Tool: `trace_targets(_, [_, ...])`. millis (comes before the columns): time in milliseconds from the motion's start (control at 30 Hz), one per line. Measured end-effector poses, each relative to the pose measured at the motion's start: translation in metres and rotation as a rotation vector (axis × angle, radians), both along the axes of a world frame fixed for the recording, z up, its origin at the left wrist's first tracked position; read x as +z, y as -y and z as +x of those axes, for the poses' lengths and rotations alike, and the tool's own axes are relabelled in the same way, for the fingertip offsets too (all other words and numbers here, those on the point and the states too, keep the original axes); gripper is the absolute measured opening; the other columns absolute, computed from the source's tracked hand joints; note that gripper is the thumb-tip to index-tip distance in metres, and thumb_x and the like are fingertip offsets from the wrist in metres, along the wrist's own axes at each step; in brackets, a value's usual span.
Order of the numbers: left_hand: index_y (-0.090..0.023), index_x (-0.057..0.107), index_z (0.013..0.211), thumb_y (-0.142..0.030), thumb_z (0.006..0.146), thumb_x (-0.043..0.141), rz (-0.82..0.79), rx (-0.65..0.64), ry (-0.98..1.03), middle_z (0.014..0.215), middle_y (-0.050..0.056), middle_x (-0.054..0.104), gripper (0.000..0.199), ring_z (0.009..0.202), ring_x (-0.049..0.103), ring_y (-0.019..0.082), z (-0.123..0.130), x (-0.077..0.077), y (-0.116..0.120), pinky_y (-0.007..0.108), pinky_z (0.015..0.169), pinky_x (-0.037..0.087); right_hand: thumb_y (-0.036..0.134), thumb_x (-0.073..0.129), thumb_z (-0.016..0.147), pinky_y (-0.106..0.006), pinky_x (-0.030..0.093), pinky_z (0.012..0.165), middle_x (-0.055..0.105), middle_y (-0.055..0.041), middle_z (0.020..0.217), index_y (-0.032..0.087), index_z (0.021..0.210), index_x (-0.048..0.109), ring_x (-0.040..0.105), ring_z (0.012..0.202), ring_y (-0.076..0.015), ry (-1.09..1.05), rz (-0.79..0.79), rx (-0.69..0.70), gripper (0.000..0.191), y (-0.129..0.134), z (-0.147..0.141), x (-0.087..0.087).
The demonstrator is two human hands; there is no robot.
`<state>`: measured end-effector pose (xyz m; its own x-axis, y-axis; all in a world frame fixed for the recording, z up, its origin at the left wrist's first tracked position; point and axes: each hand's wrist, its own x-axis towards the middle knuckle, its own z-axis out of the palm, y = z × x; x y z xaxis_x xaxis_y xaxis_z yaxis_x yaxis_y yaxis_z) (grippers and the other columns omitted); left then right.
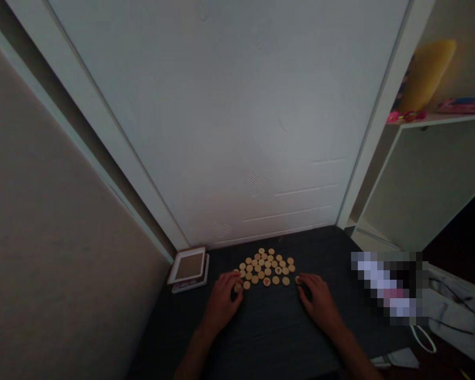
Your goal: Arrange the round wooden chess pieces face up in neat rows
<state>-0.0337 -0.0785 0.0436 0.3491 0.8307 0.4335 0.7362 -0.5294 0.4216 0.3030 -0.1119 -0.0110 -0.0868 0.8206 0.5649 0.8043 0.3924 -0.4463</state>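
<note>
Several round wooden Chinese chess pieces [267,272] lie in a loose triangular cluster on the dark tabletop [261,327]. Most show plain faces; two have markings, a red-marked piece [266,282] in the front row and a dark-marked piece [278,271] behind it. At the cluster's left end, my left hand [222,298] has its thumb and forefinger around a chess piece [238,288]. My right hand [317,300] rests at the opposite end, fingers curved and thumb apart, its fingertips touching the edge of another chess piece [298,280].
An open shallow box [190,265] lies at the table's back left corner. Behind the table rises a white panel [245,132] with heart patterns. To the right are a pixelated object [383,287], a white cord loop [424,340] and a shelf [439,119] holding a yellow item.
</note>
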Motion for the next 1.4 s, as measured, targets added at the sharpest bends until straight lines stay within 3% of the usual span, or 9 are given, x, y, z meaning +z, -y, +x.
trace_targets(100, [-0.026, 0.062, 0.114, -0.018, 0.090, 0.058, -0.087, -0.075, -0.041, 0.127, 0.006, 0.064, 0.026, 0.121, 0.057, 0.027, 0.014, 0.019, -0.029, 0.047, 0.103, 0.046, 0.027, 0.056, 0.094, -0.044, 0.053, 0.089, 0.069, -0.0090, 0.117, 0.025, 0.118, 0.063, 0.064, 0.109, -0.0275, -0.022, 0.008, 0.011, 0.025, -0.001, 0.000, -0.002])
trace_targets(200, [-0.024, 0.063, 0.117, -0.021, 0.090, 0.059, -0.142, -0.079, -0.057, 0.122, 0.006, 0.067, 0.028, 0.117, 0.060, 0.025, 0.029, 0.026, -0.065, 0.042, 0.104, 0.046, 0.029, 0.056, 0.095, -0.046, 0.053, 0.091, 0.068, -0.0099, 0.117, 0.025, 0.118, 0.063, 0.064, 0.109, -0.0283, -0.045, 0.004, 0.020, 0.025, -0.002, 0.001, -0.005])
trace_targets(333, [-0.018, 0.065, 0.117, -0.027, 0.089, 0.062, -0.175, -0.035, -0.065, 0.114, 0.010, 0.071, 0.030, 0.106, 0.066, 0.027, 0.048, 0.016, -0.108, 0.042, 0.095, 0.051, 0.029, 0.055, 0.095, -0.048, 0.053, 0.092, 0.068, -0.0101, 0.117, 0.026, 0.118, 0.063, 0.064, 0.110, -0.0291, -0.082, -0.027, 0.020, 0.024, -0.002, 0.001, -0.003])
trace_targets(467, [-0.018, 0.068, 0.112, -0.034, 0.090, 0.060, -0.200, -0.037, -0.074, 0.103, 0.009, 0.074, 0.028, 0.099, 0.068, 0.027, 0.068, 0.005, -0.131, 0.040, 0.090, 0.054, 0.029, 0.054, 0.096, -0.048, 0.054, 0.091, 0.068, -0.0101, 0.115, 0.027, 0.116, 0.064, 0.064, 0.108, -0.0295, -0.120, -0.048, 0.006, 0.023, -0.001, 0.000, 0.001])
trace_targets(633, [-0.021, 0.072, 0.105, -0.032, 0.095, 0.053, -0.194, -0.108, -0.084, 0.106, 0.006, 0.074, 0.024, 0.106, 0.065, 0.025, 0.081, -0.002, -0.133, 0.037, 0.097, 0.050, 0.028, 0.054, 0.096, -0.048, 0.055, 0.091, 0.069, -0.0097, 0.113, 0.028, 0.118, 0.062, 0.065, 0.106, -0.0293, -0.146, -0.049, 0.002, 0.024, -0.003, 0.000, 0.000])
trace_targets(800, [-0.021, 0.070, 0.112, -0.023, 0.098, 0.046, -0.198, -0.149, -0.086, 0.112, 0.006, 0.073, 0.029, 0.108, 0.064, 0.025, 0.083, -0.008, -0.130, 0.039, 0.099, 0.049, 0.028, 0.053, 0.096, -0.048, 0.055, 0.091, 0.070, -0.0097, 0.111, 0.027, 0.118, 0.062, 0.065, 0.105, -0.0291, -0.158, -0.065, -0.005, 0.024, -0.005, 0.000, -0.004])
trace_targets(967, [-0.021, 0.066, 0.122, -0.022, 0.098, 0.046, -0.186, -0.181, -0.087, 0.120, 0.007, 0.070, 0.032, 0.113, 0.061, 0.025, 0.097, -0.007, -0.133, 0.041, 0.103, 0.047, 0.029, 0.053, 0.096, -0.049, 0.055, 0.091, 0.069, -0.0099, 0.111, 0.027, 0.117, 0.062, 0.065, 0.104, -0.0295, -0.154, -0.068, 0.004, 0.023, -0.006, 0.000, -0.003])
trace_targets(1133, [-0.025, 0.069, 0.115, -0.023, 0.098, 0.047, -0.190, -0.235, -0.081, 0.117, 0.004, 0.072, 0.029, 0.112, 0.062, 0.024, 0.112, -0.005, -0.127, 0.039, 0.102, 0.048, 0.029, 0.052, 0.096, -0.049, 0.055, 0.091, 0.069, -0.0100, 0.111, 0.028, 0.117, 0.062, 0.065, 0.105, -0.0299, -0.162, -0.062, 0.018, 0.023, -0.004, 0.000, 0.000])
trace_targets(1400, [-0.024, 0.059, 0.131, -0.020, 0.097, 0.045, -0.186, -0.180, -0.007, 0.132, 0.006, 0.064, 0.036, 0.125, 0.057, 0.023, 0.088, 0.004, -0.109, 0.042, 0.111, 0.043, 0.031, 0.053, 0.096, -0.050, 0.055, 0.091, 0.069, -0.0109, 0.111, 0.027, 0.117, 0.062, 0.066, 0.105, -0.0305, -0.154, -0.065, 0.006, 0.023, -0.006, 0.001, -0.001])
